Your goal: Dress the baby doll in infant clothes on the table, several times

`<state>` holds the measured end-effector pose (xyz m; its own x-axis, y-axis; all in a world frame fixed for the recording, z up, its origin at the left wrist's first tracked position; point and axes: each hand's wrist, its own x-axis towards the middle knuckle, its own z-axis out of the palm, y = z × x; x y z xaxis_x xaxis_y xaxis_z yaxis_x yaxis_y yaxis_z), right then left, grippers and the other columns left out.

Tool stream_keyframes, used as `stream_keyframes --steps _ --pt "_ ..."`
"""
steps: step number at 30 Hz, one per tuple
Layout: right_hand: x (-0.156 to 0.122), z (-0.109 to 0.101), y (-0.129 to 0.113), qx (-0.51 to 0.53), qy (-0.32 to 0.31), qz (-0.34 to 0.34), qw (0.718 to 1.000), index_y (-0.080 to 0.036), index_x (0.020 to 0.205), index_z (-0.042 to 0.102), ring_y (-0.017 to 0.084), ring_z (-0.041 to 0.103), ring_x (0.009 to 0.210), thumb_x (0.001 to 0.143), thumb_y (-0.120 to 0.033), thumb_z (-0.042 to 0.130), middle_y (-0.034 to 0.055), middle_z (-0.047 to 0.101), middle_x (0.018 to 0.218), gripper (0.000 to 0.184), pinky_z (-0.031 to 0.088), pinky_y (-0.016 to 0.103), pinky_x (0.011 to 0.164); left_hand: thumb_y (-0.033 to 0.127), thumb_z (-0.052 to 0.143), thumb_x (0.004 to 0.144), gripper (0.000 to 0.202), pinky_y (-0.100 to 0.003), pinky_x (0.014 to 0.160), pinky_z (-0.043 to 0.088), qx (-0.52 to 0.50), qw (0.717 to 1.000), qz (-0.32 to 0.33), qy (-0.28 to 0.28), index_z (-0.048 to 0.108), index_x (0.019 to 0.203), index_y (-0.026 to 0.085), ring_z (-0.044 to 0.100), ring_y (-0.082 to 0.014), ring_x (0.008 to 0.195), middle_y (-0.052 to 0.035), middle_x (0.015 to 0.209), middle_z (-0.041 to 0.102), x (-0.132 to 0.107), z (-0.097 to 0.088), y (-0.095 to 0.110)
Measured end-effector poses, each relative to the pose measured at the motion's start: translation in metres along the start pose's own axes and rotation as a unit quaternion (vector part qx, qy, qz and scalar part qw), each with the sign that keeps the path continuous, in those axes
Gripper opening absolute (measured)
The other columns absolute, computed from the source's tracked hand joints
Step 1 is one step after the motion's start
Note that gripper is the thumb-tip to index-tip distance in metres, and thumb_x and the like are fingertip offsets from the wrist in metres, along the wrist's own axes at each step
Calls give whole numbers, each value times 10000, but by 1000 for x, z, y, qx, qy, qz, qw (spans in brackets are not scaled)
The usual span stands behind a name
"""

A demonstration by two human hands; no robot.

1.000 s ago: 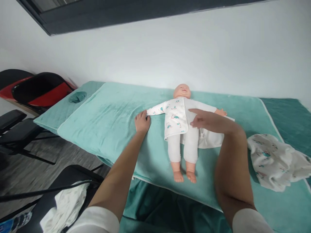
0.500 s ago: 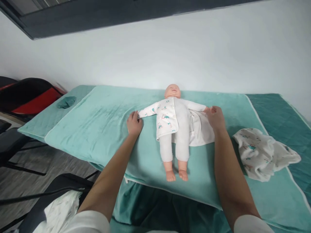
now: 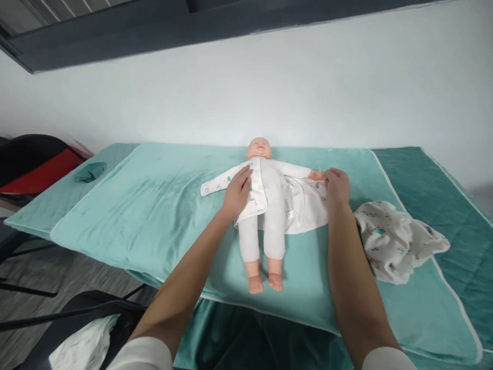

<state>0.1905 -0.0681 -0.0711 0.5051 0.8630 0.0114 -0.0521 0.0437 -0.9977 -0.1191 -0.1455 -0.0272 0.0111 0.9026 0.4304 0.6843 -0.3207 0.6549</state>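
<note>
A baby doll (image 3: 273, 205) with a white cloth body lies on its back, bare feet toward me. A white printed baby jacket (image 3: 259, 203) covers one of its arms and one side of its chest. The jacket's other half spreads out flat under the doll's bare-sleeved arm on the right. My left hand (image 3: 238, 192) rests on the jacket at the chest, fingers stretched out. Beside the doll's hand (image 3: 318, 176), my right hand (image 3: 338, 186) is closed, its fingertips pinching the jacket's outer edge; the exact grip is partly hidden.
A crumpled printed baby garment (image 3: 393, 241) lies to the right on the green padded bed (image 3: 154, 205). The bed has a face hole (image 3: 90, 172) at its left end. A black chair (image 3: 88, 313) with white cloth (image 3: 84, 344) stands at lower left. The wall is behind.
My left hand has left the sleeve's cuff and moved right onto the jacket's chest. My right hand has shifted from the doll's hand to the jacket edge beside it. The view has shifted slightly.
</note>
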Motion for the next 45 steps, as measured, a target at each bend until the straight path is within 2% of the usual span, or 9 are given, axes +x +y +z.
stream_keyframes --steps 5,10,18,26,32,35,38,42,45 --pt "-4 -5 -19 173 13 128 977 -235 896 600 103 588 831 658 -186 639 -28 639 928 246 486 212 674 348 387 1033 453 -404 1284 305 102 989 9 -110 617 1387 182 425 -209 1507 -73 1561 535 43 7 23" --pt "-13 -6 -28 242 17 167 956 -226 868 608 117 572 854 676 -163 640 -24 617 998 205 584 375 831 314 384 1031 428 -403 1149 453 215 961 63 -161 635 1354 190 547 -244 1384 -77 1410 667 65 21 51" --pt "-16 -6 -36 274 8 150 950 -207 849 635 84 628 806 646 -61 612 -15 678 967 251 587 269 794 293 509 964 488 -413 981 496 290 887 164 -319 512 1442 190 591 -291 1246 -102 1402 631 94 66 83" --pt "-18 -6 -39 249 11 110 962 -195 836 606 74 666 764 453 76 423 -31 665 854 503 572 230 789 180 540 932 377 -405 964 465 335 861 166 -344 543 1309 167 597 -276 1210 -117 1328 634 107 105 89" --pt "-9 -8 -23 142 -10 58 988 -212 874 562 121 647 790 539 21 525 -17 613 881 410 553 293 768 127 579 889 406 -406 972 429 341 864 174 -325 547 1291 165 574 -283 1227 -131 1285 647 102 100 91" --pt "-13 -5 -21 -50 -34 7 998 -238 838 557 179 622 829 613 -75 632 -14 601 827 288 529 342 797 97 565 882 426 -397 968 414 339 879 171 -289 536 1302 166 572 -273 1218 -125 1281 645 99 91 95" --pt "-26 2 -23 -313 -103 -37 943 -248 703 553 243 600 856 711 -244 735 12 571 722 183 470 387 831 71 538 885 428 -407 964 407 342 888 159 -264 534 1304 156 578 -271 1200 -128 1274 645 96 83 100" --pt "-39 8 -26 -464 -200 -50 862 -240 542 459 237 565 762 800 -423 721 15 503 610 411 416 379 776 78 533 899 427 -446 970 409 357 883 153 -265 535 1319 153 580 -293 1198 -138 1275 647 91 78 105" --pt "-34 6 -25 -424 -222 -45 877 -240 509 435 222 535 728 783 -338 710 10 482 574 400 399 362 755 100 544 910 434 -481 978 414 363 885 143 -254 539 1340 164 585 -312 1194 -139 1271 652 87 79 104"
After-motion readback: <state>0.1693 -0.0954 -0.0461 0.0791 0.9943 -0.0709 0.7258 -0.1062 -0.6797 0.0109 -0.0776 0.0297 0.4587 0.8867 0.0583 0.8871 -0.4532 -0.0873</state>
